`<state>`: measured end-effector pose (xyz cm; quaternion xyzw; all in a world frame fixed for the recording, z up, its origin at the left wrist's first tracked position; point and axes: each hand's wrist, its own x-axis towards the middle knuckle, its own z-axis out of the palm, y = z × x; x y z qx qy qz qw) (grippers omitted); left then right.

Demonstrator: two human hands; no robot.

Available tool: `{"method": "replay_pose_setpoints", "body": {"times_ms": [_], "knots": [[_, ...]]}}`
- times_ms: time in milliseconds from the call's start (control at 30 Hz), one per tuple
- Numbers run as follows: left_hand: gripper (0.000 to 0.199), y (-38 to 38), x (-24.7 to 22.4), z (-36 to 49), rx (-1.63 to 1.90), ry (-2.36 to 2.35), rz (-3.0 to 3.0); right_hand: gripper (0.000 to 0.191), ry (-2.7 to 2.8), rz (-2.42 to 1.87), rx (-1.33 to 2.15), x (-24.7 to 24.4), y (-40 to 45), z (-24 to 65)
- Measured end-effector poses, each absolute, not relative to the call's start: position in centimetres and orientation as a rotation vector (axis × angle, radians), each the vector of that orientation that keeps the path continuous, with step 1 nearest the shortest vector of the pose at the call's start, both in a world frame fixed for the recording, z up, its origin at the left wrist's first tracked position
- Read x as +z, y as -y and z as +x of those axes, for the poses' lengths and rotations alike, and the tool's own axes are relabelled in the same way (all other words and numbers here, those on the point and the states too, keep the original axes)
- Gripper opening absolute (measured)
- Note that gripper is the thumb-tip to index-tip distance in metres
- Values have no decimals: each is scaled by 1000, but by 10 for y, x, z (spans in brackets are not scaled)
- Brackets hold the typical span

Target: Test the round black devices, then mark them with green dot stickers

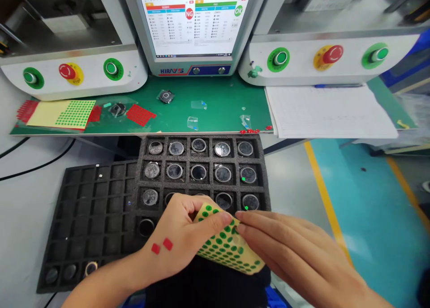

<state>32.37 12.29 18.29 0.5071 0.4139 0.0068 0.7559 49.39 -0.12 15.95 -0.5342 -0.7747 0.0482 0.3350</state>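
Observation:
My left hand [188,236] grips a yellow sheet of round green stickers [225,250], thumb on top and fingers behind it. Two small red stickers [161,245] are stuck on the back of that hand. The fingertips of my right hand [289,241] are pressed together at the sheet's right edge, close to my left thumb; whatever they pinch is hidden. Beneath both hands is a dark foam tray [265,182] with round watch-like discs in its compartments. Two discs in the right column, one disc [248,175] and the one below it, carry a green dot.
A second foam tray [97,209] lies at left, with a few round pieces in its bottom row. On the green bench [221,115] are sticker sheets [60,113], plastic scraps and papers [329,111]. Behind stand a monitor [195,26] and machine panels with buttons [332,55].

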Motion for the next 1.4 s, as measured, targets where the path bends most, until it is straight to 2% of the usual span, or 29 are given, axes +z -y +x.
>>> {"method": "replay_pose_setpoints", "body": {"times_ms": [267,500,567,667,733,867,1200,1400], "knots": [[36,-123,179,324,4,-888,1044,38,1955,-1328,15,148,-4,492],[31,-120,180,326,34,-898,1012,15,2036,-1303,115,155,-11,493],[31,-121,178,324,67,-940,1053,14,1935,-1348,155,152,-13,499],[34,-123,170,316,137,-1055,1118,12,1498,-1549,159,131,-22,518],[35,-124,162,310,172,-1146,1159,10,1230,-1699,314,110,-29,534],[34,-126,147,303,243,-1303,1192,22,1128,-1875,791,74,-43,557],[32,-129,134,312,294,-1278,1127,25,1041,-1984,734,57,-98,574],[30,-128,129,314,297,-1207,1035,19,1029,-2037,673,51,-103,574]]}}
